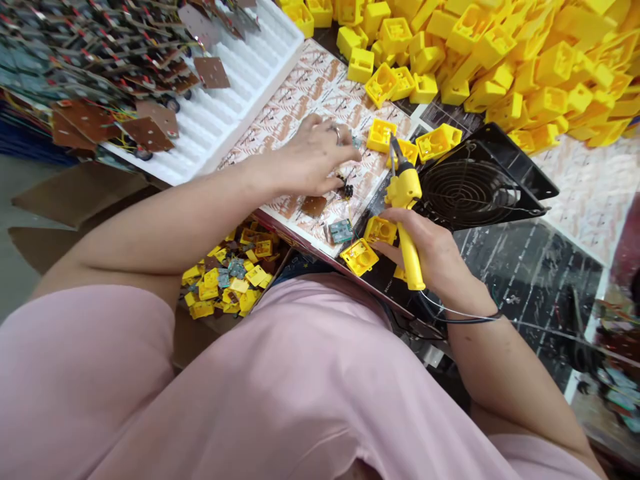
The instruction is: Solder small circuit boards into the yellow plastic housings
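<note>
My left hand lies over the patterned table sheet, palm down, with its fingers bent and spread apart. Small black parts are beside its thumb, and a brown circuit board lies just below it. In my right hand is a yellow soldering gun, its dark tip pointing up at the small yellow housings. One open yellow housing sits by the right fingers, and another yellow housing is at the table edge. Near them rests a small green circuit board with thin wires.
A black fan stands right of the soldering gun. Many yellow housings are heaped at the back. A white foam tray bears wired boards at the left. Below the table edge, a box holds yellow pieces.
</note>
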### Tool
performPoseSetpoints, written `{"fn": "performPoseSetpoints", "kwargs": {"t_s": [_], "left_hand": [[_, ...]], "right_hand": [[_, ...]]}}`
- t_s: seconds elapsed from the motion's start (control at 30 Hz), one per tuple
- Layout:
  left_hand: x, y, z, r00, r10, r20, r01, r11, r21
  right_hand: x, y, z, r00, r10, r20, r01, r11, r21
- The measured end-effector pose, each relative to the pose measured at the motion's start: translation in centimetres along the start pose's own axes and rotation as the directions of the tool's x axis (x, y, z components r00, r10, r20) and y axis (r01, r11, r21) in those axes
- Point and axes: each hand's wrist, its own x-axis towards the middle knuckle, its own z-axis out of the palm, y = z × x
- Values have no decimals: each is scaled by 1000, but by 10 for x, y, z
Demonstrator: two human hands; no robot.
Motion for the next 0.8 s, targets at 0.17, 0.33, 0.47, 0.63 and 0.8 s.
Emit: {"fn": "performPoseSetpoints", "kwargs": {"t_s": [0.17,0.33,0.47,0.63,0.8], "left_hand": [[-37,19,-11,976,-215,-19,216,973,86],[-62,18,3,983,-158,93,149,984,94],[-74,22,8,965,-258,-40,252,961,-117],[-86,42,19,949,-68,-307,52,997,-59],[-106,38,29,969,124,-212,-125,992,9]], "right_hand": [[-6,-4,-4,1000,-2,-20,1,999,-45],[-16,-5,-7,1000,7,-20,-9,997,-76],[-11,-6,-2,992,45,-116,-50,998,-44],[-1,-4,10,998,23,-54,-27,997,-70],[-15,-15,2,991,-41,-126,37,999,-32]]}}
